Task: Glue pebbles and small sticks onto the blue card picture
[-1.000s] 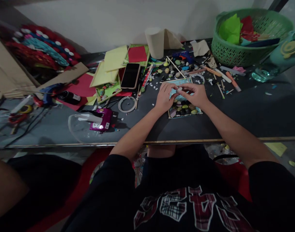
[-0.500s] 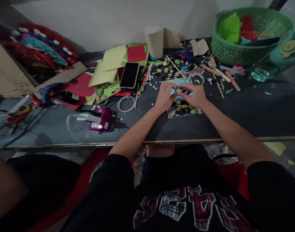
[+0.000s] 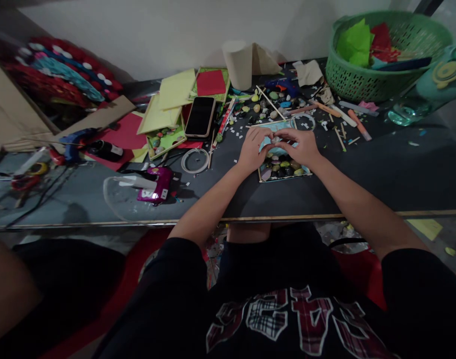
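Observation:
My left hand [image 3: 256, 147] and my right hand [image 3: 299, 145] meet above a shallow stick-edged frame [image 3: 285, 179] on the dark table. Their fingertips pinch a small pale, whitish piece [image 3: 275, 140]; its kind is too small to make out. Below my hands, the near part of the frame holds several rounded pebbles [image 3: 283, 169], black, yellow-green and greyish. Light blue paper [image 3: 278, 125] shows in its far part. My fingers cover the middle of the frame.
Loose pebbles [image 3: 274, 95], sticks and paper scraps lie beyond the frame. A phone [image 3: 200, 117], a tape ring [image 3: 195, 161] and a purple device [image 3: 155, 184] are on the left. A green basket [image 3: 384, 82] and a bottle [image 3: 433, 89] stand at right. Another person's dark clothing [image 3: 67, 279] shows lower left.
Almost nothing differs. Both hands stay at the same spot with fingertips together, shifting only slightly around the pale piece.

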A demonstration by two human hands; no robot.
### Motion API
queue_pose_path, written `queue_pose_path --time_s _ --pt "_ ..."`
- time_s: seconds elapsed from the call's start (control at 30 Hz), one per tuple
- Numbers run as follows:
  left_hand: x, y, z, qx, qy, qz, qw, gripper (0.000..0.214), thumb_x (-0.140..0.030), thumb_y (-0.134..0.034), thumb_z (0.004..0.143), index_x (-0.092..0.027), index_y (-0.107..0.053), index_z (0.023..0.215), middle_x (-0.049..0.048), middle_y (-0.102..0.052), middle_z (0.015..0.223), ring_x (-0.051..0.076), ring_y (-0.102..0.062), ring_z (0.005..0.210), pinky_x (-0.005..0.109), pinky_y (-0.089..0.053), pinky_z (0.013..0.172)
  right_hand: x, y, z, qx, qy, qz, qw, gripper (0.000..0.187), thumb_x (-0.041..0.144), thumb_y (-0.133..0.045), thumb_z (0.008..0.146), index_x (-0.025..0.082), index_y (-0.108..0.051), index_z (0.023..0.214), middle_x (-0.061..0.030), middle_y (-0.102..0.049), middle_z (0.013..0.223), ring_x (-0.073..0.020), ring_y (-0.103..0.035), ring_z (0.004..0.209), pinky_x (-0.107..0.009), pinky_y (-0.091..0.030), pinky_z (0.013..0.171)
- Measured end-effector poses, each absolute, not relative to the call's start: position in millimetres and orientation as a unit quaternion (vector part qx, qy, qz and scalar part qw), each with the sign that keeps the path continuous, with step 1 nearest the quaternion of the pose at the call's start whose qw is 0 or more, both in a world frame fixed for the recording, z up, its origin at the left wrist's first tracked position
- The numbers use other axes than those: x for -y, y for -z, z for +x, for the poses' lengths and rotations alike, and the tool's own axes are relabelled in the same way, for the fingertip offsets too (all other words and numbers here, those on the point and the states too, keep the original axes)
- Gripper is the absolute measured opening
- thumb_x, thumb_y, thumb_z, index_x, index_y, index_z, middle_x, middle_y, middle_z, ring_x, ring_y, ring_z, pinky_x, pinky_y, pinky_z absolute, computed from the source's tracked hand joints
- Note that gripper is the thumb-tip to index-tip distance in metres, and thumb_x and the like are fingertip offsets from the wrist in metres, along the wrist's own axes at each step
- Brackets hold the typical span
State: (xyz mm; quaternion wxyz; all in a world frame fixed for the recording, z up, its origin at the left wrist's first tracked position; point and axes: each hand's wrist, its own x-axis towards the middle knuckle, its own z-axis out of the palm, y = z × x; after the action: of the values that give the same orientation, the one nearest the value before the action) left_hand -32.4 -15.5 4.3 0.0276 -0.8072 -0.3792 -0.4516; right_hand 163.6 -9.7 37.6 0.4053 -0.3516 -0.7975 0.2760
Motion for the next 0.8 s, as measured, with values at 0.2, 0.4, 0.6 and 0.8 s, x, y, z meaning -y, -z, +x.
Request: queue_pose_path --time_s 0.2,0.4,0.6,0.8 --pt "15.1 -2.8 -32.6 0.372 0.462 -0.804 0.051 0.035 -0.053 -0.040 0.102 -0.022 -0.056 0.094 0.0069 -0.068 0.097 0.022 -0.064 0.098 0.040 -0.050 0.091 10.5 -32.8 162.4 0.803 -0.287 -0.323 0.410 0.043 0.056 -0.062 0.089 0.019 -0.070 0.109 -0.0087 -0.076 0.103 -0.0251 -0.073 0.100 -0.041 -0.059 0.091" --pt "19.2 -4.7 -29.7 0.374 0.480 -0.791 0.057 0.034 -0.050 -0.039 0.103 -0.022 -0.055 0.091 0.0072 -0.068 0.102 0.021 -0.064 0.102 0.042 -0.050 0.093 9.8 -29.6 159.9 0.790 -0.322 -0.315 0.416 0.050 0.065 -0.057 0.090 0.020 -0.061 0.111 -0.0045 -0.074 0.090 -0.0191 -0.072 0.079 -0.034 -0.060 0.076" --pt "19.8 -2.5 -28.8 0.377 0.506 -0.775 0.043 0.028 -0.049 -0.042 0.103 -0.023 -0.050 0.101 0.0070 -0.068 0.096 0.020 -0.065 0.093 0.038 -0.053 0.086 9.4 -28.8 158.7 0.789 -0.325 -0.307 0.421 0.047 0.060 -0.059 0.091 0.018 -0.060 0.111 -0.0077 -0.073 0.100 -0.0203 -0.073 0.087 -0.036 -0.059 0.083" --pt "19.9 0.7 -30.1 0.400 0.483 -0.778 0.032 0.029 -0.050 -0.040 0.103 -0.023 -0.051 0.101 0.0072 -0.068 0.095 0.022 -0.065 0.094 0.041 -0.052 0.089 13.2 -32.8 158.5 0.788 -0.340 -0.332 0.390 0.047 0.059 -0.055 0.093 0.020 -0.060 0.117 -0.0087 -0.072 0.107 -0.0207 -0.072 0.090 -0.036 -0.059 0.082"
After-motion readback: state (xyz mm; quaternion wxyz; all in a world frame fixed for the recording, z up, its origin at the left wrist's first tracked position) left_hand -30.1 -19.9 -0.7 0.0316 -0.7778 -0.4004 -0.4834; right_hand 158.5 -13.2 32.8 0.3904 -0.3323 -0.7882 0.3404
